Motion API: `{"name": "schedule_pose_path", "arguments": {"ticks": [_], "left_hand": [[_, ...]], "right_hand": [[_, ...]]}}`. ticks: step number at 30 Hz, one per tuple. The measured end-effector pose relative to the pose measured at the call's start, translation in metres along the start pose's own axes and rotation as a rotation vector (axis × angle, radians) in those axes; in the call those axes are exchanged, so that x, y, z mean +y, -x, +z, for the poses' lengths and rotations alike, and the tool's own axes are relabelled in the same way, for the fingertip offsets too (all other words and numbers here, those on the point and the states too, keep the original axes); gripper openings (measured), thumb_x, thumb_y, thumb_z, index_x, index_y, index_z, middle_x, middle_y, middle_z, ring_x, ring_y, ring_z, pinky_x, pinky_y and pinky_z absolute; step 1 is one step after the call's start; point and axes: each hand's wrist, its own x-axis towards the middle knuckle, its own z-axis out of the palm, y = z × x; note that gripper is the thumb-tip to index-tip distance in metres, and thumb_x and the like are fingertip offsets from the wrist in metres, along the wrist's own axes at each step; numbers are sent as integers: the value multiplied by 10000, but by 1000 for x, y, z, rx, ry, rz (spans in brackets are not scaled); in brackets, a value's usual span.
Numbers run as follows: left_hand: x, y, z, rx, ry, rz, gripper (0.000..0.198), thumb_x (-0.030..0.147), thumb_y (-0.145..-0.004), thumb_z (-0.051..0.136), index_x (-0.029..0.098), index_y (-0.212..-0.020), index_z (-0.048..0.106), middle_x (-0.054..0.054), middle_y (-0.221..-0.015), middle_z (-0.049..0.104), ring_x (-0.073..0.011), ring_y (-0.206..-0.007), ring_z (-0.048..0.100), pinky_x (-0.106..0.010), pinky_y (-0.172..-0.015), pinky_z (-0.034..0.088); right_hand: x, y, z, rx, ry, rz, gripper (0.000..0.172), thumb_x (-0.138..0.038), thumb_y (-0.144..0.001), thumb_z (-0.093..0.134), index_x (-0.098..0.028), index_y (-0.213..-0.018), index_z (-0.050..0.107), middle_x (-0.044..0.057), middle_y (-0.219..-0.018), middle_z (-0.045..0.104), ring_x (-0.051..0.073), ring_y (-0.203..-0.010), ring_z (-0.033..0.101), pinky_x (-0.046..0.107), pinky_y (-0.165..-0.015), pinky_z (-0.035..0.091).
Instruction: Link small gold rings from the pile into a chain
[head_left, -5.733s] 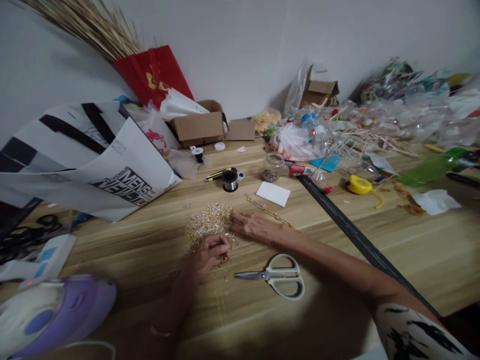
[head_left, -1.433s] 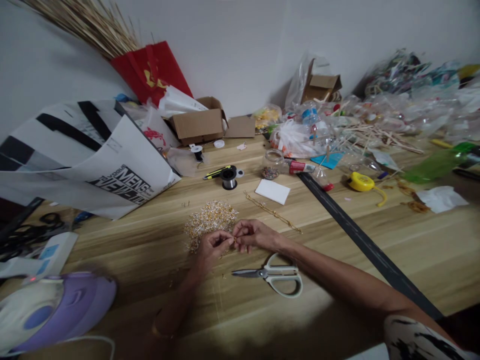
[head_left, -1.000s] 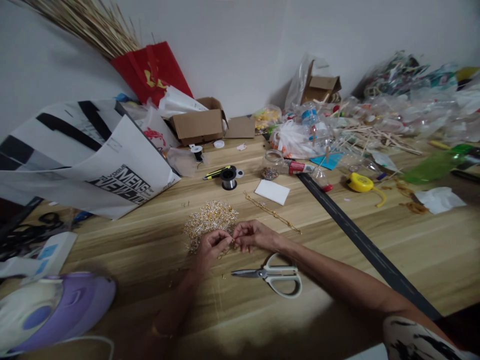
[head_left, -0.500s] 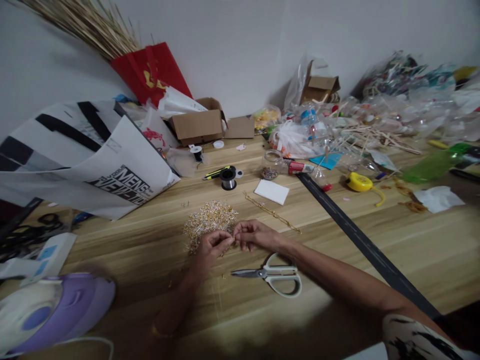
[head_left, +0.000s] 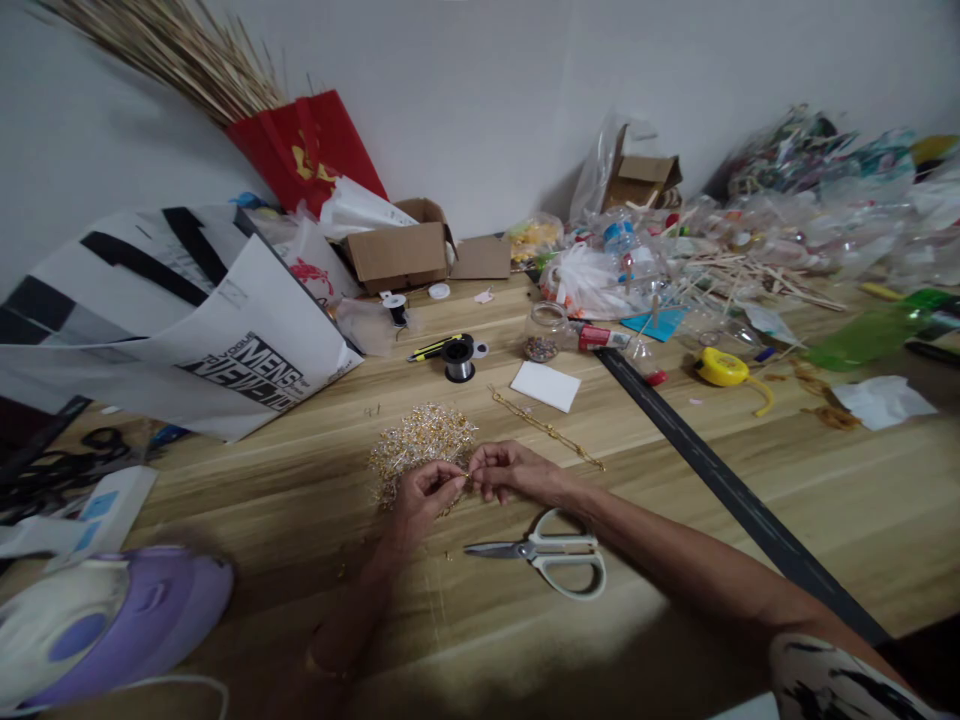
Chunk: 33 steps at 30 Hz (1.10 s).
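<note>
A heap of small gold and silver pieces (head_left: 421,444) lies on the wooden table (head_left: 750,440). Just in front of it my left hand (head_left: 422,494) and my right hand (head_left: 511,471) meet fingertip to fingertip, both pinched on a tiny gold piece (head_left: 468,477) between them. A thin gold chain (head_left: 545,428) runs across the table behind my right hand. White-handled scissors (head_left: 556,555) lie closed below my right forearm.
A white printed bag (head_left: 187,320) lies at the left, with cardboard boxes (head_left: 399,252) and a red bag (head_left: 311,145) behind. A wire spool (head_left: 459,360), bead jar (head_left: 544,334), white card (head_left: 545,386), long black strip (head_left: 720,480) and yellow tape measure (head_left: 720,370) lie beyond. A purple appliance (head_left: 112,625) sits at the near left.
Earlier my right hand lay flat at the heap's edge; it has drawn back to meet my left hand in a pinch. Over the last second the hands barely moved.
</note>
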Motion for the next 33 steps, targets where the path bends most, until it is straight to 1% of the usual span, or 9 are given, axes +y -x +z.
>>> {"name": "schedule_pose_path", "arguments": {"ticks": [6,12,16,22,26,33], "left_hand": [[1,0,1,9,-7,21,158,274,-620,690,131,-659,634,-4,-603,624,-111,-576,543,-203,-556,405],[1,0,2,-12,-25,0,177,286,-600,699,134,-649,621,13,-558,584,-94,-518,498,-195,-501,364],[3,1,2,-15,11,-9,188,294,-607,700,134,-661,618,5,-591,600,-99,-551,518,-201,-534,390],[3,1,0,-59,65,9,230,354,-642,693,136,-668,622,-2,-580,612,-110,-548,537,-216,-556,418],[1,0,0,-58,96,-3,236,365,-645,693,140,-673,631,-22,-615,645,-136,-584,576,-237,-582,448],[-2,0,0,-24,121,0,192,319,-657,685,137,-684,632,-14,-621,644,-130,-588,571,-236,-590,444]], "right_hand": [[2,0,0,-36,36,-28,300,-404,-730,674,-132,-806,572,-8,-688,590,54,-533,542,134,-440,412],[4,0,-1,-31,68,-45,321,-428,-728,671,-131,-795,570,-16,-650,569,55,-520,530,137,-443,415],[2,1,-1,-34,66,-43,308,-415,-734,669,-130,-809,576,-18,-661,565,49,-524,523,133,-446,410],[2,1,-1,-41,28,-30,319,-413,-721,682,-129,-821,577,-2,-698,586,59,-548,537,136,-443,413],[2,1,-1,-60,15,-35,308,-405,-725,682,-128,-813,580,16,-744,607,62,-573,549,134,-455,418],[0,2,-1,-62,23,-30,316,-404,-711,694,-125,-816,589,12,-736,608,57,-555,547,136,-452,414]]}}
